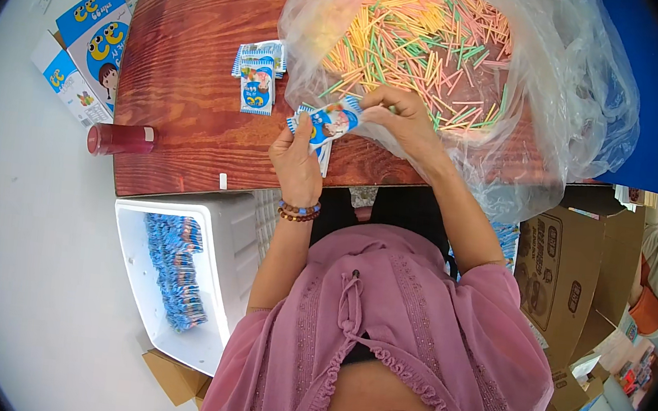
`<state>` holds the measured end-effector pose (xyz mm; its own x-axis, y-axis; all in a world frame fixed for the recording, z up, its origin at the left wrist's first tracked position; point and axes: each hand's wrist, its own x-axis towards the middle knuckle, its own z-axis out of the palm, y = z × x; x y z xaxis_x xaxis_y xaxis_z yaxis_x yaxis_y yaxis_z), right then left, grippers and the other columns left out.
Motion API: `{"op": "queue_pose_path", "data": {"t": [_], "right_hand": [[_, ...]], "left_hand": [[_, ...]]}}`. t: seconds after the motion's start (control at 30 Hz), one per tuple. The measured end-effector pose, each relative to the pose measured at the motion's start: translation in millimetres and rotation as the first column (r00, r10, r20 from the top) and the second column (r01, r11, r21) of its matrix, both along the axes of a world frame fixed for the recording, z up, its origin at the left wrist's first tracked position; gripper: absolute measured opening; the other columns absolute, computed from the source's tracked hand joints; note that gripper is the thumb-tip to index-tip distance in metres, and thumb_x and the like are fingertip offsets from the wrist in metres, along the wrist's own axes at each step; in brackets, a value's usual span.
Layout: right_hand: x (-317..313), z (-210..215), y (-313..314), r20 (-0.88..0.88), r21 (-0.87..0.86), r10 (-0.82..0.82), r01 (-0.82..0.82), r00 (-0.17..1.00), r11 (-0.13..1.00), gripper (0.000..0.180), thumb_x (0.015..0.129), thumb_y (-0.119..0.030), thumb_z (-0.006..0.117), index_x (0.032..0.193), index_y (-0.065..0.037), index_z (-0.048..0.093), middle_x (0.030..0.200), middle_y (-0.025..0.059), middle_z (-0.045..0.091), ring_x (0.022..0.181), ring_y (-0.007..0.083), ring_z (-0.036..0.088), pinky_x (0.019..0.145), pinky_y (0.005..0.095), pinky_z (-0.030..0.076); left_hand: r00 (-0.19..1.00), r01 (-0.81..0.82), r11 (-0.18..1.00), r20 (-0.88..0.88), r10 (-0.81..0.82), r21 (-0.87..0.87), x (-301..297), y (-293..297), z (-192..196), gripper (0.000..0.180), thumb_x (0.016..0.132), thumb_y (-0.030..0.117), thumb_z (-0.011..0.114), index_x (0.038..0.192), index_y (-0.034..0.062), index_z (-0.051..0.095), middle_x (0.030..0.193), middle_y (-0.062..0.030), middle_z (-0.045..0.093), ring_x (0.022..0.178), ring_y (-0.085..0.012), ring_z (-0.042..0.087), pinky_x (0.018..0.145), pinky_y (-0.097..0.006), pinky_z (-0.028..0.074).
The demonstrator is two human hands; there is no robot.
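Note:
A small blue and white packet (336, 123) is held just above the front part of the wooden table. My left hand (299, 158) pinches its left end, thumb on top. At the packet's right end, the closed fingers of my right hand (403, 123) grip its edge. Whitish packet edges show on the table just beside my left hand, partly hidden by it. Left of my hands lies a small pile of similar packets (258, 90). Beyond my right hand, many thin pink, yellow and green sticks (421, 51) lie loose in a spread-open clear plastic bag (588, 104).
A reddish cylindrical jar (121, 139) lies at the left edge of the table (193, 127). Below that edge stands a white bin (232, 251) with rows of packets (176, 270). Printed cartons (98, 41) are at far left. Brown cardboard boxes (563, 270) stand at right.

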<state>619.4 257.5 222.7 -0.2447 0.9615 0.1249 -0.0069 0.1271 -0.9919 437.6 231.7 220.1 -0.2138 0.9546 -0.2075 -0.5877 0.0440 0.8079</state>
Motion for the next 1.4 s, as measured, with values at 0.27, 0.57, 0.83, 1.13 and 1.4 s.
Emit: {"op": "queue_pose_path", "data": {"t": [0.27, 0.57, 0.83, 1.13, 1.4], "right_hand": [[12.2, 23.5, -3.5, 0.122, 0.061, 0.24, -0.248, 0.963, 0.967, 0.028, 0.082, -0.009, 0.072, 0.108, -0.007, 0.063, 0.073, -0.0046, 0.048, 0.066, 0.0028, 0.043, 0.058, 0.0214, 0.036], [12.3, 22.6, -10.8, -0.014, 0.108, 0.138, -0.136, 0.99, 0.985, 0.026, 0.084, -0.006, 0.069, 0.109, -0.006, 0.062, 0.071, -0.0031, 0.049, 0.064, 0.0037, 0.045, 0.056, 0.02, 0.035], [18.1, 21.9, -16.0, -0.092, -0.006, 0.087, -0.088, 0.992, 0.996, 0.024, 0.084, -0.008, 0.069, 0.107, -0.006, 0.064, 0.072, -0.0026, 0.051, 0.063, 0.0033, 0.046, 0.055, 0.0198, 0.035], [16.8, 14.8, -12.8, 0.195, 0.156, 0.144, -0.176, 0.97, 0.972, 0.019, 0.084, -0.016, 0.07, 0.097, -0.003, 0.066, 0.066, 0.0043, 0.055, 0.059, 0.0108, 0.048, 0.054, 0.0278, 0.038], [20.6, 26.9, -15.5, 0.265, 0.056, 0.252, -0.276, 0.931, 0.96, 0.023, 0.083, -0.02, 0.069, 0.076, 0.001, 0.061, 0.064, 0.0095, 0.046, 0.059, 0.0129, 0.041, 0.054, 0.0312, 0.036]], "left_hand": [[0.996, 0.061, 0.997, 0.076, -0.057, -0.055, 3.1, -2.5, 3.5, 0.014, 0.093, 0.013, 0.061, 0.092, -0.0004, 0.066, 0.091, -0.0048, 0.068, 0.079, -0.0087, 0.063, 0.07, -0.024, 0.05], [0.995, 0.079, 0.996, 0.066, -0.076, -0.042, -2.4, -2.3, -2.4, 0.013, 0.093, 0.012, 0.061, 0.095, -0.0006, 0.066, 0.093, -0.0055, 0.068, 0.081, -0.0099, 0.064, 0.072, -0.025, 0.05], [0.989, 0.13, 0.992, 0.073, -0.13, 0.005, -6.8, -2.7, -10.2, 0.021, 0.096, 0.018, 0.057, 0.1, -0.0013, 0.064, 0.101, -0.0081, 0.067, 0.092, -0.0147, 0.064, 0.084, -0.031, 0.05], [0.982, 0.183, 0.983, 0.046, -0.183, 0.006, -2.8, -4.9, -10.5, 0.019, 0.095, 0.015, 0.058, 0.101, -0.0023, 0.064, 0.101, -0.0086, 0.067, 0.091, -0.0142, 0.064, 0.085, -0.031, 0.05], [0.982, 0.18, 0.982, 0.07, -0.176, -0.054, 3.3, -13.2, 3.9, 0.011, 0.093, 0.012, 0.061, 0.095, 0.0031, 0.066, 0.088, -0.0025, 0.068, 0.078, -0.0061, 0.061, 0.067, -0.022, 0.048]]}}
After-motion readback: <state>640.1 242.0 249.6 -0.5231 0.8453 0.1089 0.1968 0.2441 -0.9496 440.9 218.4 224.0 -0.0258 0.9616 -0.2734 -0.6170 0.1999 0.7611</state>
